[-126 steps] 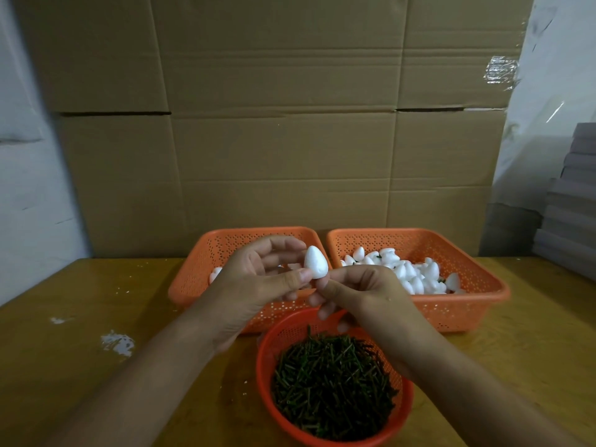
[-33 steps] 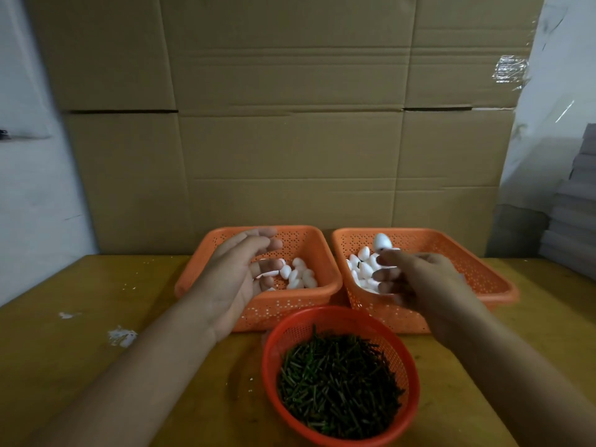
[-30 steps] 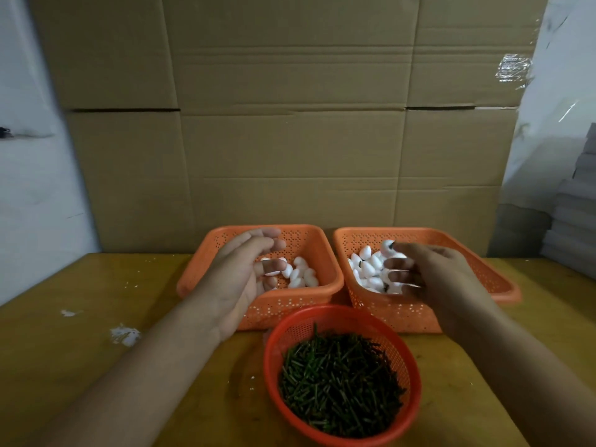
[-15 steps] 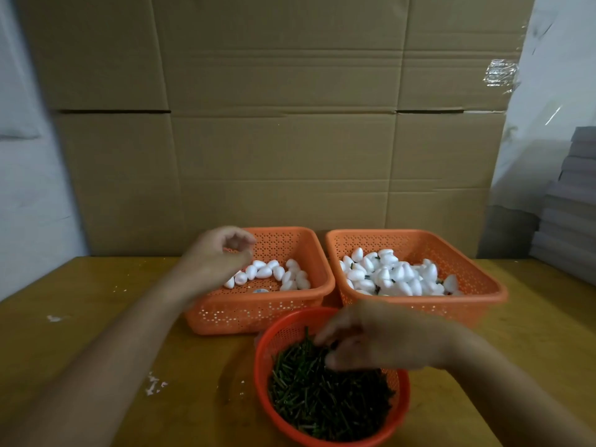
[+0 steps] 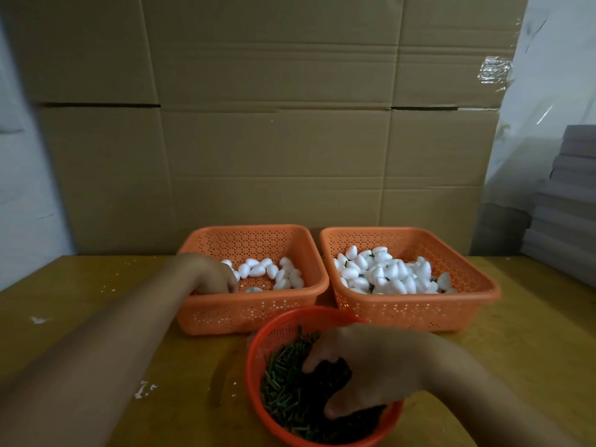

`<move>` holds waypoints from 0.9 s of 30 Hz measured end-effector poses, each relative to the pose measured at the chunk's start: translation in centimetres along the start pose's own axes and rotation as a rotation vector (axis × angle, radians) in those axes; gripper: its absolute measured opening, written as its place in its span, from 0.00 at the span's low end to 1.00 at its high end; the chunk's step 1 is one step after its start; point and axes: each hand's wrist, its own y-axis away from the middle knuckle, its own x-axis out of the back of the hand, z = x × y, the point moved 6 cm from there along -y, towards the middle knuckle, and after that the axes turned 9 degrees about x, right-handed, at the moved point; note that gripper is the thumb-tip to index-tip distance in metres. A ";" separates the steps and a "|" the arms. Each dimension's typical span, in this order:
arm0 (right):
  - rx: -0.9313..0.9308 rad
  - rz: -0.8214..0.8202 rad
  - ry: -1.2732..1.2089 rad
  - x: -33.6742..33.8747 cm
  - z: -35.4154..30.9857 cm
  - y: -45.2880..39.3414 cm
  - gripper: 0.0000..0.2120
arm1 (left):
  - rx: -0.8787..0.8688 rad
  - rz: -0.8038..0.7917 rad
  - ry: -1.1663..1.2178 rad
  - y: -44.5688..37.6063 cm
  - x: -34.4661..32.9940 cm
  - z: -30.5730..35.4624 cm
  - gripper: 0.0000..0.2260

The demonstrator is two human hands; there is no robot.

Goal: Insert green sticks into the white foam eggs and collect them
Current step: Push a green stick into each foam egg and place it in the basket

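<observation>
Orange baskets (image 5: 251,314) (image 5: 416,312): foam eggs (image 5: 383,272); round basket (image 5: 258,382): green sticks (image 5: 283,391).

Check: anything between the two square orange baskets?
Nothing: head view shows a narrow bare gap between left basket and right basket; they stand side by side, apart.

One camera only, worn on the head, looking forward and down across the table (image 5: 80,317) toward a cardboard wall (image 5: 274,140) that fills the upper half. The wide lens bows the edges. It sits close — both forearms enter from the bottom corners, and the round basket (image 5: 258,359) lies nearest, cut by the lower edge. Two square baskets (image 5: 258,314) stand mid-frame — no second view shares the scene.
</observation>
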 end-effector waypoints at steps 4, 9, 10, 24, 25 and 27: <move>0.003 0.013 0.006 -0.1 0.1 -0.1 0.27 | -0.112 -0.008 0.080 0.0 0.1 1.2 0.12; 0.022 0.022 0.010 -0.2 0.0 -0.2 0.25 | -0.178 0.051 0.185 -0.4 0.1 1.6 0.09; 0.022 0.025 0.008 -0.2 0.0 -0.2 0.25 | -0.202 0.061 0.237 -0.3 0.3 1.6 0.09; -0.005 0.056 -0.009 -0.2 0.3 -0.5 0.24 | -0.539 0.632 1.135 7.5 3.4 0.6 0.15; -0.007 0.060 -0.011 -0.2 0.3 -0.5 0.24 | -0.579 0.636 1.158 8.3 3.3 1.1 0.16; -0.012 0.063 -0.019 -0.3 0.4 -0.5 0.24 | -0.688 0.623 1.212 9.5 3.0 1.9 0.18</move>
